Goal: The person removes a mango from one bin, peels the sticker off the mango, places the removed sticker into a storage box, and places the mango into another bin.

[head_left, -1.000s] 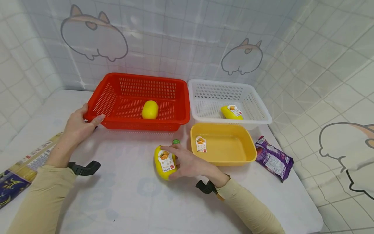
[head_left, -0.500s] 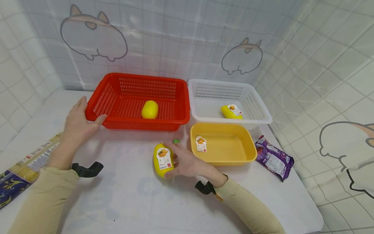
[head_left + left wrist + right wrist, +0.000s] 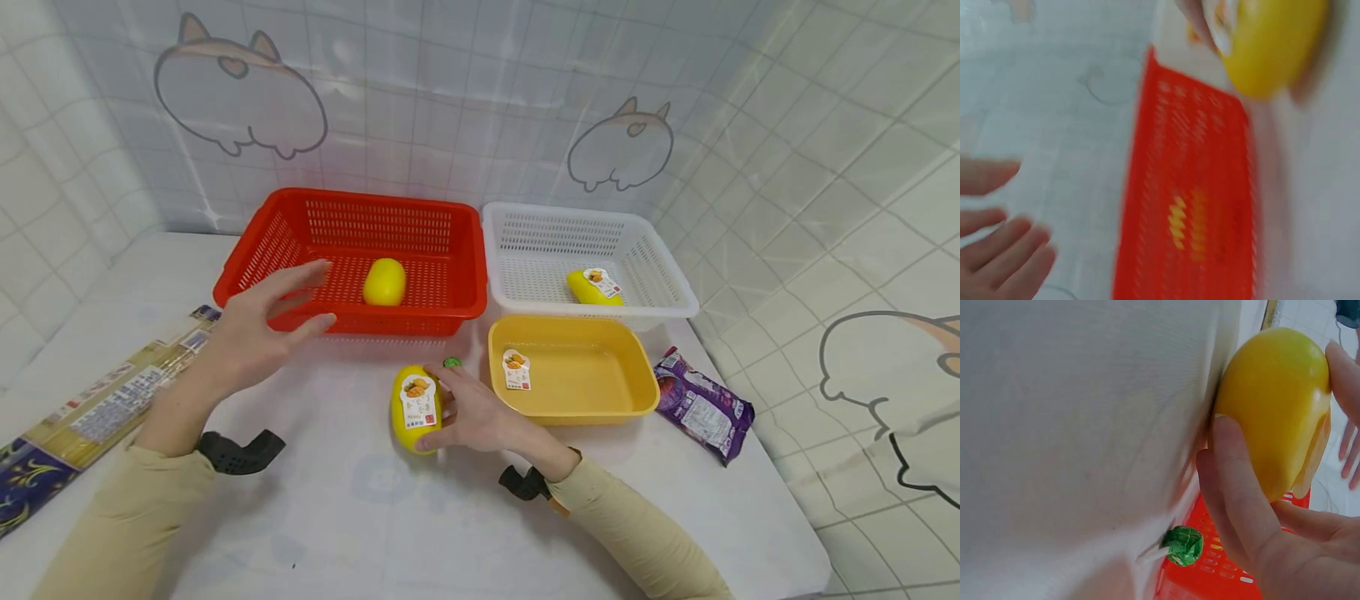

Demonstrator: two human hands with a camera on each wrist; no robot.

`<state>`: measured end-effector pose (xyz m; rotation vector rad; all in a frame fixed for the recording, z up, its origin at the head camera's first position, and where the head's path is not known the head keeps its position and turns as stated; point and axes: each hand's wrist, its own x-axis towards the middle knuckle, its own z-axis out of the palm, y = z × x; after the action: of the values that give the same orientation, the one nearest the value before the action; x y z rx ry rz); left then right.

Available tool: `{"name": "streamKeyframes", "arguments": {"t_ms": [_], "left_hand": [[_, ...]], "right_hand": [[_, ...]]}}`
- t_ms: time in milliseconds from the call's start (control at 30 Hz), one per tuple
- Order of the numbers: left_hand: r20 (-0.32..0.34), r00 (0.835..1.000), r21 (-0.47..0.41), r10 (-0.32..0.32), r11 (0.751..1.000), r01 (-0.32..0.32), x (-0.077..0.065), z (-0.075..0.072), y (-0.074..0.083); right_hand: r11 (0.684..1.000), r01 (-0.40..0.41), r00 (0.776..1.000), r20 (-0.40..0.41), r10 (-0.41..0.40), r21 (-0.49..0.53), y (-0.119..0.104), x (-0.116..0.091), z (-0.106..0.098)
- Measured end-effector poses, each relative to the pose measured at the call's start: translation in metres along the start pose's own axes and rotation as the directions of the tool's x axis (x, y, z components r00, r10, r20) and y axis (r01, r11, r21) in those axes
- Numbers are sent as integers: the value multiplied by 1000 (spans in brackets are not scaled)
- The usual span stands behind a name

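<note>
Off came your left hand (image 3: pixel 255 337) from the red slatted plastic basket (image 3: pixel 375 318), fingers spread, left of centre! Your right hand (image 3: pixel 476 414) still gripped the yellow oval mango with the white label (image 3: pixel 414 408), mid-frame, nudged slightly left. The right wrist view revealed a green-wrapped round lollipop (image 3: pixel 1184 545) with its pale stick; the head view, just a green bit. You had three mangoes: one gripped, one in the red basket, one in the white slatted plastic basket (image 3: pixel 540 310), upper right.
</note>
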<state>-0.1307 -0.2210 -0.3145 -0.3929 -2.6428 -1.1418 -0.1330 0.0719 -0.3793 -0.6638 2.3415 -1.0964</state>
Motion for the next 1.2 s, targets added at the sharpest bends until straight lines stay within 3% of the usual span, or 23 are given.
{"name": "streamKeyframes", "arguments": {"t_ms": [100,267,467,567,700,867,1033,1200], "left_hand": [[178,984,-63,29,998,-18,-4,4,9],[407,911,-12,70,997,-71,-7,20,7],[568,822,-23,34,999,-25,-8,51,-4],[602,798,-28,21,1000,-5,-9,63,-6],[614,787,-81,67,996,-23,-8,75,-8],[601,790,-112,120,992,-65,-8,84,-10],[591,798,-115,117,992,-61,-9,90,-7],[597,800,-101,66,995,-7,-10,93,-3]], "right_hand": [[1000,-1,1000,-1,1,22,0,1,1],[999,-5,1000,0,5,45,1,1,1],[999,9,1000,1,-9,47,2,0,0],[999,28,1000,4,-28,43,2,-1,-1],[999,44,999,7,-45,28,1,-2,-3],[997,43,999,-21,-45,-63,0,-2,-5],[997,37,999,-31,-40,-73,0,-3,-5],[997,45,998,-50,-48,-63,-1,-6,-8]]}}
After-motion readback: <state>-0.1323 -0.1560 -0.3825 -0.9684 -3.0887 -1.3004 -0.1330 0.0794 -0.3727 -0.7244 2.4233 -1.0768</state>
